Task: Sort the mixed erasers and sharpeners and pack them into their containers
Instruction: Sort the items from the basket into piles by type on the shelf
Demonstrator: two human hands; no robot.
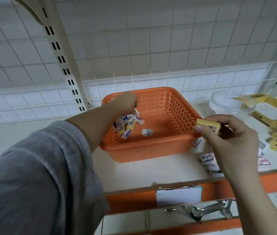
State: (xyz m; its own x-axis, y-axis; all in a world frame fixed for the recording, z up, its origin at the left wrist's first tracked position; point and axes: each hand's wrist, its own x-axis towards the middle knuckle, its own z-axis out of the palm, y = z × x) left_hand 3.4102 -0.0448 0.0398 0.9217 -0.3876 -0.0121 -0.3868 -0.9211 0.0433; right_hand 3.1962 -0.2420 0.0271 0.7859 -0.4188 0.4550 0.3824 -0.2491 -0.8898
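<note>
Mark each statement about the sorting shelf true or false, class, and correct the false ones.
1. The right hand holds a yellow eraser. True.
2. The orange basket holds nothing. False: small erasers lie in it.
3. The left hand reaches over the basket. True.
4. The clear jar stands left of the basket. False: it stands to its right.
5. The left sleeve is red. False: it is grey.
</note>
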